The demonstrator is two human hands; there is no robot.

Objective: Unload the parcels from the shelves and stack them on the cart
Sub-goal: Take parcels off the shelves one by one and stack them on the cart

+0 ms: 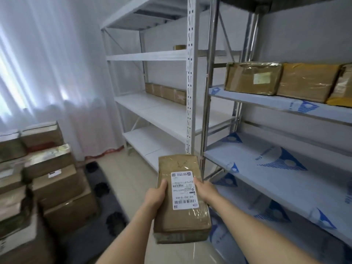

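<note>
While both hands hold it out in front of the person, the long brown cardboard parcel wrapped in shiny clear tape (182, 199) sits up in the air, in the near middle of the room, between the two racks and the pile on the left. The left hand (155, 197) grips its left long edge, with the thumb lying flat on top. The right hand (204, 190) grips the right long edge the same way. I cannot tell how the other fingers lie, because they are hidden under the box.

It looks stiff, with firm flat sides and sharp corners, so it should not bend. It seems light to me, since the hands hold it out away from the body. The tape is smooth and may be slippery (so a firm squeeze on both long sides is a good idea). Holding it at the middle of the long sides, as now, should keep it level.

Its long side runs from near to far, pointing away from the person and a little to the left. The white paper label with black barcodes (183, 189) faces up, with its numbers upside down.

The stack of brown cardboard boxes (53, 180) stands at the near left. More brown taped parcels (282, 80) wait on the grey metal shelf with blue-printed film (304, 109) at the far right.
</note>
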